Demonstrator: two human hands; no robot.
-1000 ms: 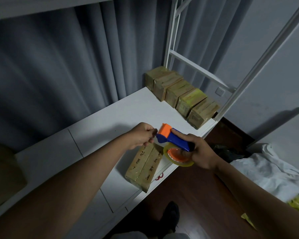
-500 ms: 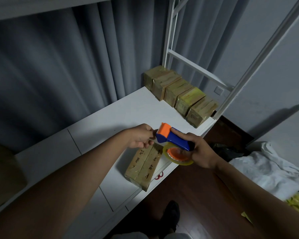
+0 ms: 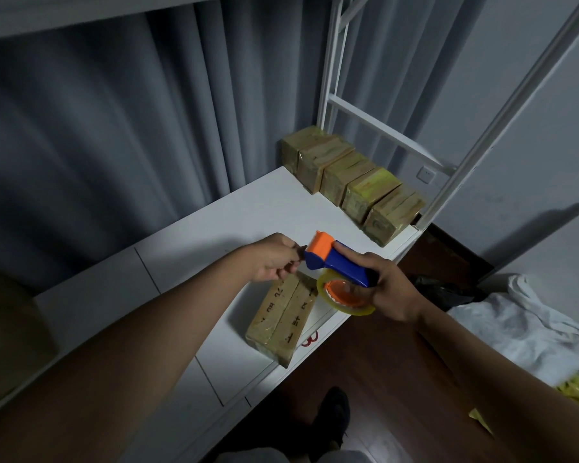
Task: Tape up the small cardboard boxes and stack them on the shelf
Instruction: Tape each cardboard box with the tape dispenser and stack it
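Here the right hand (image 3: 386,289) gripped the blue-and-orange tape dispenser (image 3: 335,265) by its handle, while the left hand (image 3: 274,259) pinched at its orange cutter end, apparently on the tape's free end. Just beneath, the cardboard box (image 3: 281,315) lay at the shelf's (image 3: 214,228) near edge, well apart from the row of taped boxes (image 3: 351,182) at far right. A slipped or folded tape end would probably stick to itself, and a downward pull could nudge the box off the edge.

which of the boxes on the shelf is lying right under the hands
The lone cardboard box at the shelf's front edge, lying flat with dark writing on top. The other five boxes stand side by side in a row at the far end.
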